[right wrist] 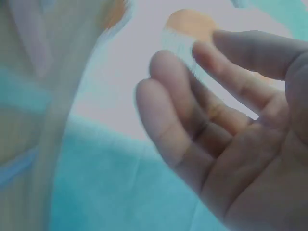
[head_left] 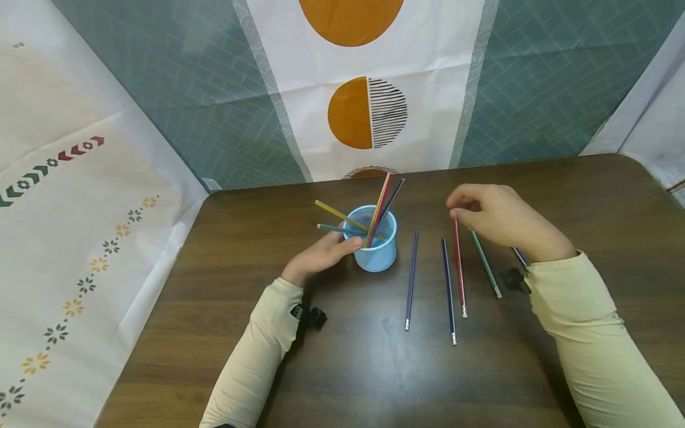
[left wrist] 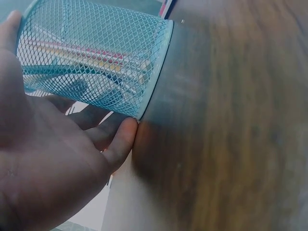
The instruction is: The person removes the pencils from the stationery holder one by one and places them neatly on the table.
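Observation:
A light blue mesh pencil cup (head_left: 374, 260) stands on the table, held by my left hand (head_left: 323, 254) with the thumb at its rim and the fingers around its side. Several pencils lean out of it, among them a yellow pencil (head_left: 332, 209), a teal pencil (head_left: 333, 227) and a dark blue pencil (head_left: 396, 193). In the left wrist view, the mesh (left wrist: 96, 53) shows pencils inside. My right hand (head_left: 500, 217) hovers over the far end of a red pencil (head_left: 460, 276); its fingers are loosely bent with nothing between them in the right wrist view.
Left of the red pencil lie two dark blue pencils, one nearer the cup (head_left: 411, 282) and one farther right. A green pencil (head_left: 486, 264) lies to its right. Another blue pencil (head_left: 519, 256) is partly hidden by the right arm. Patterned cloth (head_left: 225, 119) hangs behind the table.

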### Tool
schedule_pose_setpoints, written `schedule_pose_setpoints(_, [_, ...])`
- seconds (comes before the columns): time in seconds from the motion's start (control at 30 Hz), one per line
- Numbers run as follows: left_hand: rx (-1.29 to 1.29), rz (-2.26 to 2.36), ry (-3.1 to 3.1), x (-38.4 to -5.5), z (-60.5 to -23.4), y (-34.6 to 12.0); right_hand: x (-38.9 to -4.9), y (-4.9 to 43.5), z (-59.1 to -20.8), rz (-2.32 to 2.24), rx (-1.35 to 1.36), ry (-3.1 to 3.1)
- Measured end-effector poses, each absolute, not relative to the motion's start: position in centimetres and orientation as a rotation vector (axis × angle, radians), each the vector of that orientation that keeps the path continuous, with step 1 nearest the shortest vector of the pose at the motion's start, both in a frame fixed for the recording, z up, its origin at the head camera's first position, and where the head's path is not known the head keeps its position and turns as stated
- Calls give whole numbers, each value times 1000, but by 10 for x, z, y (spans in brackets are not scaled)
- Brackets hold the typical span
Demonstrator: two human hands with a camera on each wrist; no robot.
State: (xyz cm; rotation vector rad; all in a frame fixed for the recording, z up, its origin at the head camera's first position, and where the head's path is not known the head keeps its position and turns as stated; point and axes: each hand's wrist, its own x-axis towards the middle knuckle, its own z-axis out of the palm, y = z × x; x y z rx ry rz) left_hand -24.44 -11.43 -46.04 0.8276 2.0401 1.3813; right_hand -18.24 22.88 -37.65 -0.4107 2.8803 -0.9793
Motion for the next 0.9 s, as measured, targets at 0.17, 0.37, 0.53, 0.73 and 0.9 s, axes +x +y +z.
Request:
schedule_pose_setpoints(0.17, [838,1399,2039,-243,-462,-114,-194,184,-365,-1292,-290,2817])
schedule_pose_setpoints(0.37, [837,1406,2041,-242,-461,-113,-211,153,-377,-1580,-194,2725])
schedule_pose_setpoints(0.53, [822,1401,2055,-241,-459,-112,-213,148,-383,-1730,-232,2687])
schedule_pose_setpoints(0.73, [822,1360,2079,-241,-459,-114,-203,161,-371,-2085,-334,2612])
schedule_pose_setpoints(0.9, [829,1346,2088,-240,-460,-115,-193,173,-358,-2316,-396,2566])
